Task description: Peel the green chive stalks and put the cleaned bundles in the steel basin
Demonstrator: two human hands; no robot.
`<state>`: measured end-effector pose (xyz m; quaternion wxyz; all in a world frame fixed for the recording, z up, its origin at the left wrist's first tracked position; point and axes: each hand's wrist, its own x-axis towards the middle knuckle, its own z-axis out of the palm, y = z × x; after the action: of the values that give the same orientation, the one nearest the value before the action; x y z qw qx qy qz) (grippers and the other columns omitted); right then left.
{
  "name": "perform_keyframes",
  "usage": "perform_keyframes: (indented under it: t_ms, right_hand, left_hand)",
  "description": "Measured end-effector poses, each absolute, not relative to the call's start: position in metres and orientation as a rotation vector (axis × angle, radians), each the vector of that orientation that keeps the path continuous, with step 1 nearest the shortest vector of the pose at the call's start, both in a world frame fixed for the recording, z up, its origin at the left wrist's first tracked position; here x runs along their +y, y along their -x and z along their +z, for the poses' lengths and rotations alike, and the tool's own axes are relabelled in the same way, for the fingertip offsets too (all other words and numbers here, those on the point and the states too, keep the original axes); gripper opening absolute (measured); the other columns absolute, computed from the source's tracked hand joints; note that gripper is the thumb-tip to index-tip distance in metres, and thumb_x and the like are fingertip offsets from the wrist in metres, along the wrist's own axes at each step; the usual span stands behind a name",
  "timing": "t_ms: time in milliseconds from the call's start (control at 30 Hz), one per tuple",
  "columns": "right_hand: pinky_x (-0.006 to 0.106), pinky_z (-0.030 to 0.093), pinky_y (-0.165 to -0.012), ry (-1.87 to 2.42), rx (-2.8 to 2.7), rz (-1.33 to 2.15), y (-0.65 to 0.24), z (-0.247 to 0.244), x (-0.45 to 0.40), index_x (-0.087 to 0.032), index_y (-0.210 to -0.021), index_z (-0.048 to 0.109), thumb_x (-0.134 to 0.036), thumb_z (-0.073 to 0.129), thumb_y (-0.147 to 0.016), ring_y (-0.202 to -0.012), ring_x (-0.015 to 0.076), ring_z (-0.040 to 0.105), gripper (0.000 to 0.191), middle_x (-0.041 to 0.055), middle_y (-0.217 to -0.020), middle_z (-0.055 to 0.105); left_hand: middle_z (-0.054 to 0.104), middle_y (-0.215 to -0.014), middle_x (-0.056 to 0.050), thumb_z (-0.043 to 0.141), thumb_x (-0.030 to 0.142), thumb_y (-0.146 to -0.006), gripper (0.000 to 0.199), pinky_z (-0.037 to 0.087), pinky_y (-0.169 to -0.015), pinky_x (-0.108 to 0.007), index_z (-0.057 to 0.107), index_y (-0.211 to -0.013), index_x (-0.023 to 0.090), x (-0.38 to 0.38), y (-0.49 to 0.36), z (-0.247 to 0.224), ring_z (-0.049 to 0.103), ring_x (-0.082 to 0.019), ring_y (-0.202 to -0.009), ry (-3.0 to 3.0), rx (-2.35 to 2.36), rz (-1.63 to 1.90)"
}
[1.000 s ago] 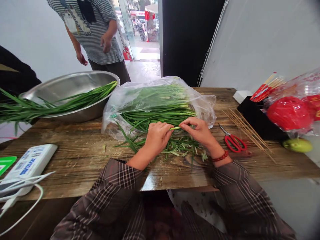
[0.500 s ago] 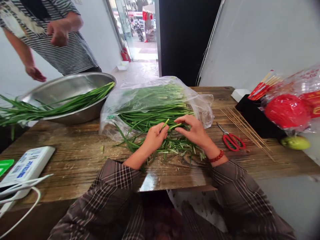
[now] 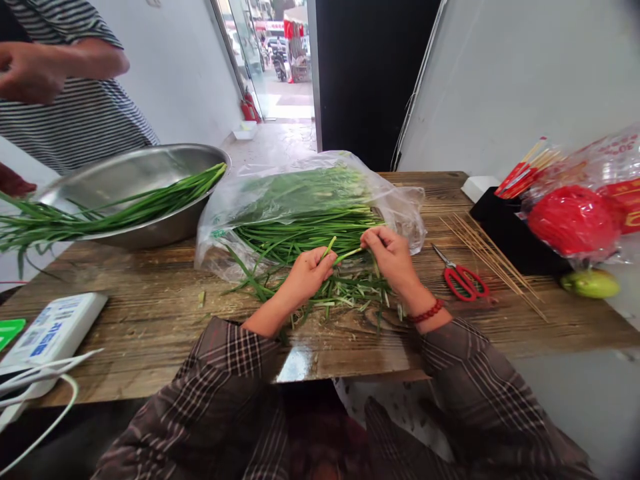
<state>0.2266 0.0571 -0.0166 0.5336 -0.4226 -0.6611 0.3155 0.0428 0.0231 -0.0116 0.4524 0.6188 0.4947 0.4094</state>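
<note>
My left hand (image 3: 311, 272) is closed around a few Chinese chives (image 3: 329, 246), their pale ends poking up past the thumb. With thumb and fingers pinched, my right hand (image 3: 389, 256) grips the end of a chive stalk (image 3: 350, 255) that stretches across from the left hand. Beneath both hands lies a loose pile of chive trimmings (image 3: 350, 292) on the wooden table (image 3: 210, 347). Just behind them, a big bunch of chives (image 3: 305, 233) rests in an opened clear plastic bag (image 3: 407, 207).
A steel basin (image 3: 195, 157) with chives over its rim stands at the left, a person in a striped shirt (image 3: 100, 120) behind it. Red-handled scissors (image 3: 465, 281), bamboo skewers (image 3: 493, 260) and a black box (image 3: 520, 233) lie right. A white power box with cables (image 3: 60, 327) sits front left.
My right hand has gone from spread fingers to a pinch on the stalk's end. The person behind the basin has shifted left.
</note>
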Motion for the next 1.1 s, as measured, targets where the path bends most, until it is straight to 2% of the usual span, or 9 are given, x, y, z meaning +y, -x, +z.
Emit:
perform_keyframes:
  t_ms: [67,233,300,367,467,567,667,900,1100]
  right_hand:
    - [0.026,0.045,-0.065,1.01,-1.479,0.8,-0.234,-0.014,0.06,-0.02,-0.077,0.063,-0.048,0.05,-0.091,-0.067,0.0129,0.058,0.034,0.0006,-0.071,0.064]
    - [0.025,0.037,-0.055,1.079,-1.604,0.699,-0.249,-0.005,0.062,-0.019,-0.057,0.056,-0.045,0.058,-0.087,-0.053,0.0104,0.047,0.04,-0.0023,-0.053,0.052]
    - [0.026,0.04,-0.059,1.045,-1.748,0.672,-0.25,-0.005,0.063,-0.018,-0.065,0.061,-0.038,0.061,-0.085,-0.06,0.0116,0.052,0.027,-0.0008,-0.062,0.059]
    - [0.028,0.046,-0.069,0.946,-1.857,0.684,-0.249,-0.006,0.063,-0.018,-0.086,0.065,-0.03,0.061,-0.084,-0.074,0.0139,0.059,0.013,0.0025,-0.082,0.067]
    - [0.031,0.049,-0.077,0.843,-1.897,0.676,-0.243,-0.009,0.061,-0.02,-0.102,0.062,-0.027,0.064,-0.082,-0.083,0.0152,0.061,0.022,0.0041,-0.095,0.067]
    - [0.03,0.049,-0.072,0.819,-1.94,0.563,-0.238,-0.01,0.058,-0.021,-0.091,0.062,-0.029,0.068,-0.081,-0.076,0.015,0.059,0.014,0.0023,-0.084,0.065]
    - [0.03,0.048,-0.07,0.816,-2.004,0.43,-0.235,-0.01,0.055,-0.022,-0.085,0.062,-0.027,0.06,-0.087,-0.075,0.0156,0.058,0.006,0.0026,-0.079,0.064]
    - [0.031,0.049,-0.075,0.886,-1.953,0.325,-0.232,-0.012,0.053,-0.023,-0.084,0.064,-0.01,0.05,-0.082,-0.08,0.0167,0.063,0.019,0.0028,-0.083,0.068]
    - [0.03,0.047,-0.07,1.011,-1.751,0.434,-0.237,-0.012,0.059,-0.021,-0.082,0.064,-0.013,0.046,-0.082,-0.074,0.0157,0.062,0.02,0.0023,-0.079,0.068]
  left_hand:
    - [0.034,-0.057,0.006,0.051,0.047,-0.086,0.037,0.024,-0.048,-0.022,0.042,-0.065,0.018,0.023,-0.041,-0.012,0.031,-0.007,-0.05,-1.529,1.227,1.017]
    - [0.036,-0.056,0.005,0.047,0.042,-0.09,0.035,0.025,-0.053,-0.024,0.043,-0.064,0.018,0.022,-0.039,-0.007,0.033,-0.009,-0.053,-1.65,1.28,1.028]
    - [0.039,-0.056,0.004,0.046,0.04,-0.09,0.035,0.027,-0.054,-0.024,0.044,-0.064,0.018,0.022,-0.038,-0.006,0.034,-0.009,-0.054,-1.698,1.304,1.046]
    - [0.04,-0.056,0.004,0.046,0.039,-0.091,0.035,0.027,-0.055,-0.024,0.044,-0.063,0.018,0.022,-0.038,-0.006,0.035,-0.009,-0.054,-1.713,1.32,1.065]
    - [0.04,-0.057,0.004,0.044,0.04,-0.092,0.036,0.027,-0.055,-0.024,0.043,-0.063,0.018,0.023,-0.037,-0.007,0.034,-0.01,-0.055,-1.74,1.317,1.052]
    - [0.038,-0.059,0.004,0.044,0.044,-0.092,0.037,0.027,-0.054,-0.024,0.043,-0.064,0.018,0.024,-0.036,-0.011,0.034,-0.01,-0.056,-1.768,1.289,1.02]
    - [0.036,-0.06,0.004,0.044,0.046,-0.091,0.037,0.027,-0.053,-0.024,0.042,-0.066,0.019,0.025,-0.035,-0.015,0.034,-0.01,-0.056,-1.75,1.271,1.011]
    - [0.037,-0.059,0.004,0.045,0.046,-0.09,0.037,0.027,-0.052,-0.023,0.042,-0.066,0.019,0.025,-0.036,-0.016,0.034,-0.01,-0.055,-1.722,1.267,1.005]
    - [0.039,-0.058,0.003,0.044,0.045,-0.091,0.037,0.027,-0.055,-0.024,0.042,-0.064,0.019,0.022,-0.037,-0.009,0.034,-0.01,-0.056,-1.724,1.303,1.013]
